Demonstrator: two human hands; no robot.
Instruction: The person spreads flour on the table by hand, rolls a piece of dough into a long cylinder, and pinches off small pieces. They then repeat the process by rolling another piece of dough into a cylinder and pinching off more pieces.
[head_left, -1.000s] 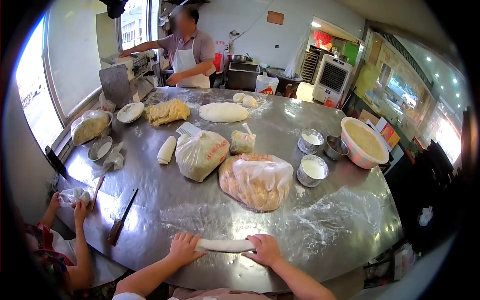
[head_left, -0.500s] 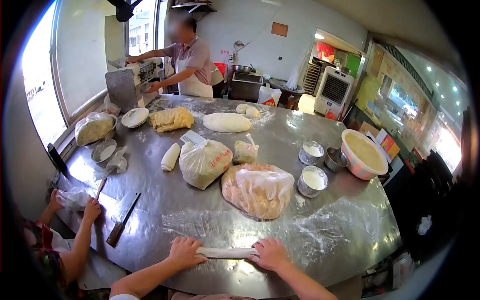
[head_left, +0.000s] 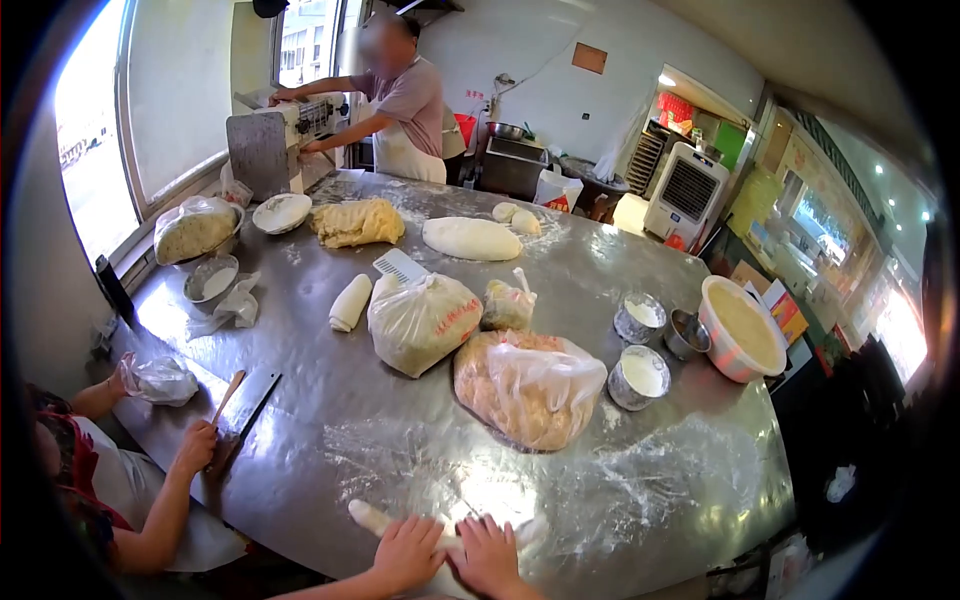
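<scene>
A pale strip of dough [head_left: 370, 516] lies near the table's front edge, its left end showing beyond my hands and its right end blurred. On its middle rest my left hand [head_left: 410, 550] and, close beside it, my right hand [head_left: 487, 552], both palm down with fingers stretched forward. Dough under the palms is hidden. Ahead of my hands sits a large plastic bag of brownish filling [head_left: 530, 388], with floury streaks on the metal table [head_left: 390, 450] around it.
At left a co-worker's hand [head_left: 197, 445] holds a wooden stick beside a large knife [head_left: 262, 395]. Farther back are a white bag [head_left: 422, 325], a dough roll [head_left: 350, 303], bowls of white powder [head_left: 640, 372] and a basin [head_left: 742, 328]. Another person works at a machine [head_left: 262, 150].
My hands have moved together from the strip's ends to its middle, and the strip has shifted nearer the front edge. The co-worker at left has taken hold of the stick. The view has shifted.
</scene>
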